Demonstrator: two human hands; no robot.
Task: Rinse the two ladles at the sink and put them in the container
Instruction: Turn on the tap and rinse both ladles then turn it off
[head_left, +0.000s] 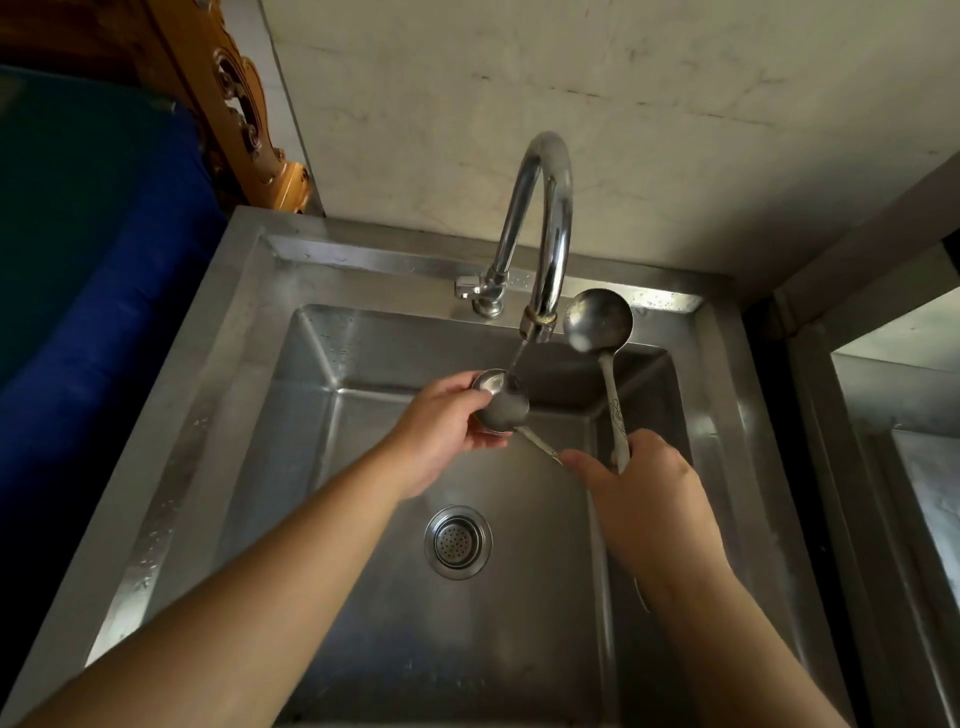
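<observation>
Your left hand (441, 431) cups the bowl of the lower ladle (501, 399) under the faucet (545, 228), thumb across the rim, its grip closed on the bowl while a thin stream runs into it. Your right hand (641, 488) has its grip closed on both handles at once: the lower ladle's handle crosses to your fingertips, and the second ladle (597, 319) stands upright from the same fist, bowl just beside the spout and out of the water.

To do this rinse well, turn the bowl slowly under the stream so water reaches the inside and the back, and rub with your left thumb as it turns. Keep the bowl low over the sink (332, 384) to hold down splashing. The second ladle seems yet to have its turn under the stream.

Mind the upright ladle: it sits close to the spout and could knock it when you swap. The drain strainer (457, 542) lies clear below. No container shows here; a steel surface (930, 478) lies to your right.
</observation>
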